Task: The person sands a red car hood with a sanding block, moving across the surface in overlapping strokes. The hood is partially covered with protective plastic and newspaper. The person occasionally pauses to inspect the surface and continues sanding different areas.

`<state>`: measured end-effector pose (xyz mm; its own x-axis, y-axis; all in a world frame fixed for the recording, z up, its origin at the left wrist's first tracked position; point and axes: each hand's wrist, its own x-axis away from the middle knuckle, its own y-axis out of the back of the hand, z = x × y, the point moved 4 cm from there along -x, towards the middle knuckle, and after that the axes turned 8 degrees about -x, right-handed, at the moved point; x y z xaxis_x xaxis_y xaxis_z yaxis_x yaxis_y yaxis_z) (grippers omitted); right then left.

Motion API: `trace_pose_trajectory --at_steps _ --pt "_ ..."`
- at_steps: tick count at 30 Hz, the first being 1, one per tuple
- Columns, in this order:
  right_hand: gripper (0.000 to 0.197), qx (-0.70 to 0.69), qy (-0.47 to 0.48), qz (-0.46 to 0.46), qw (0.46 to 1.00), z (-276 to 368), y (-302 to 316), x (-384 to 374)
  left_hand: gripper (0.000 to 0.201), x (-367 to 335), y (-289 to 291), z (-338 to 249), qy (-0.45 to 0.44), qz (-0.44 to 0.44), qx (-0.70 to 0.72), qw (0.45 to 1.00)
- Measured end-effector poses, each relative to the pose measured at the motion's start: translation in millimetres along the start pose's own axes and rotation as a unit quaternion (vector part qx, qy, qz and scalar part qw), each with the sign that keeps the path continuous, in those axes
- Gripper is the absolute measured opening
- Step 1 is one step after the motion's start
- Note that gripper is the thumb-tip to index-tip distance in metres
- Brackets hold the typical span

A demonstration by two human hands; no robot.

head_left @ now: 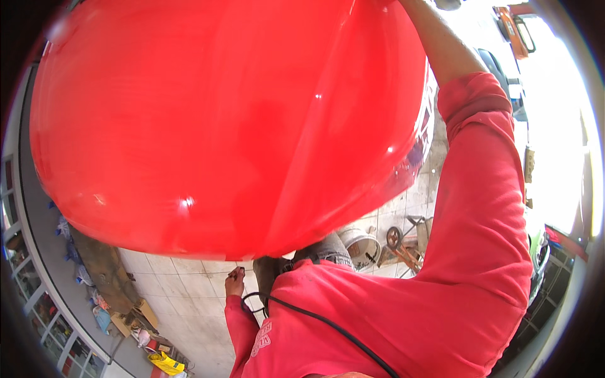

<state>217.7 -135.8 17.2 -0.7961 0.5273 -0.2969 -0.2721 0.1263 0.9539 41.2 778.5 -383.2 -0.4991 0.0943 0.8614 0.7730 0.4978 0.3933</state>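
Note:
A large glossy red car body panel (208, 126), hood-like with a raised crease, fills the upper middle of the head view. My right arm reaches up along its right side to the far edge. Only a sliver of my right hand shows at the top border by the panel, so its fingers are hidden. Below the panel's near edge, my left hand (235, 281) hangs low by my leg. Its fingers are curled closed, and anything inside them is too small to make out. A black cable (328, 324) crosses the front of my red sweatshirt.
Pale floor tiles (183, 283) lie below. A bucket (360, 246) and a wheeled metal frame (403, 242) stand beyond my legs. Cardboard boxes (146, 313) and a yellow bag (166, 363) sit along the left wall. An orange vehicle (513, 31) is at the bright upper right.

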Motion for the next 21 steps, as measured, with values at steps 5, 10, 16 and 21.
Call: trace_pose_trajectory --at_steps 5,10,16,21 --pt "0.033 0.018 0.004 0.049 0.999 58 16 76 0.048 -27 -3 39 -0.014 0.01 0.034 0.999" --pt "0.032 0.104 -0.013 0.114 0.988 124 7 156 0.044 -62 32 81 -0.171 0.017 -0.1 0.98" --pt "0.034 0.108 -0.054 0.113 0.986 218 26 294 0.043 -85 90 139 -0.086 -0.013 -0.018 0.996" --pt "0.02 0.139 -0.026 0.128 0.982 315 27 413 0.04 -79 110 192 -0.041 0.012 -0.055 0.998"
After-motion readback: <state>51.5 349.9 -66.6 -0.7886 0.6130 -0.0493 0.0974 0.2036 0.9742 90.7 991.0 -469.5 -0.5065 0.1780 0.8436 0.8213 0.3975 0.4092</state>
